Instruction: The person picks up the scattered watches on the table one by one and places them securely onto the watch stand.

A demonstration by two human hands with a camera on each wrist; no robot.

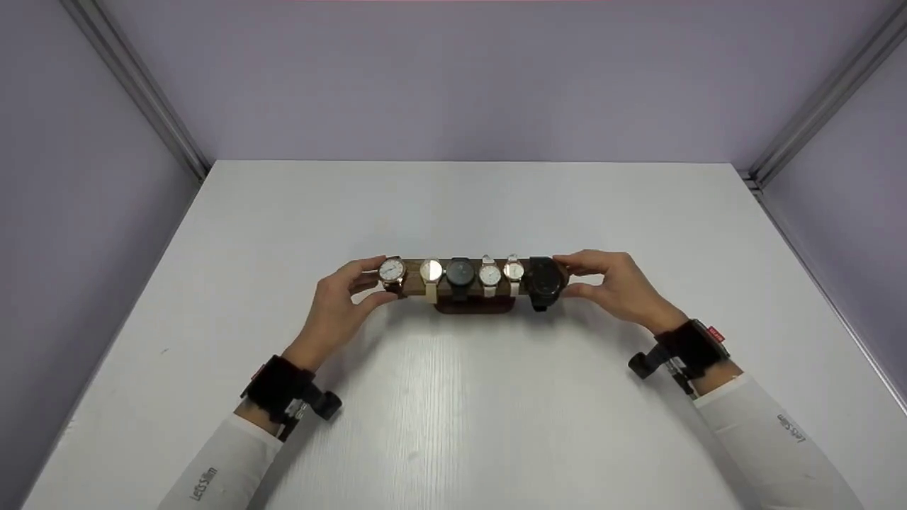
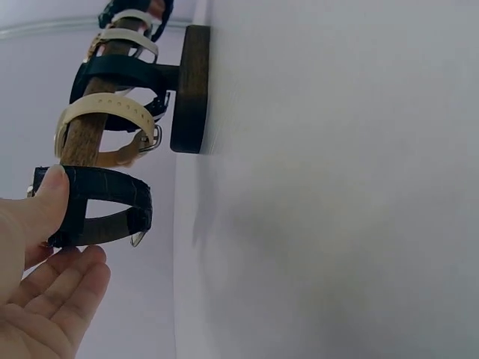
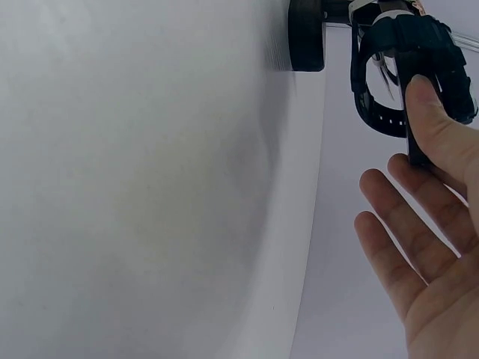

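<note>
A white table (image 1: 453, 425) is enclosed by lilac walls (image 1: 453, 78) with metal rails in the far corners. Near the table's middle a wooden watch stand (image 1: 473, 304) is set, carrying six watches; its two ends are pinched between thumb and fingers by the left hand (image 1: 339, 301) and the right hand (image 1: 616, 283).

Watch stand (image 1: 473, 304) – dark wood, matt; straps leather-like, black and cream; table (image 1: 453, 411) – white, faint grain.
</note>
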